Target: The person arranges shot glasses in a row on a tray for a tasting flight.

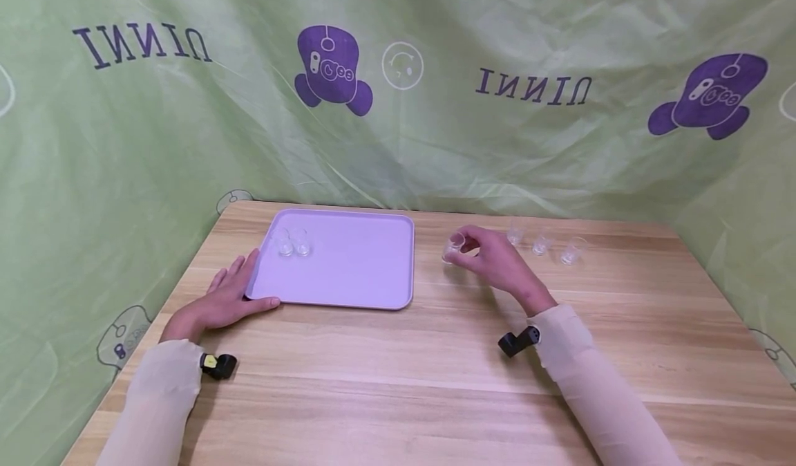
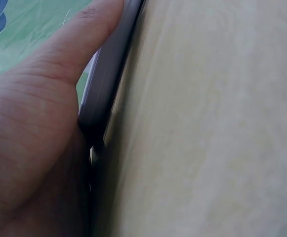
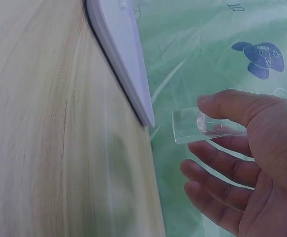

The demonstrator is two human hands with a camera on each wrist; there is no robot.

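Observation:
My right hand point(image 1: 500, 262) pinches a small clear shot glass point(image 1: 453, 246) between thumb and fingers, to the right of the tray. In the right wrist view this glass point(image 3: 184, 129) is held off the tabletop, its thick base toward the tray side and its other end partly behind the fingers. A lilac tray point(image 1: 354, 265) lies flat on the table. At its left part stand small clear glasses point(image 1: 301, 246), side by side. With fingers spread and straight, my left hand point(image 1: 226, 302) rests against the tray's near left corner, thumb along the front edge.
Three more clear glasses point(image 1: 541, 246) stand in a row on the wooden table point(image 1: 385, 383), right of and behind my right hand. A green printed curtain point(image 1: 435, 155) hangs behind the table and down both sides.

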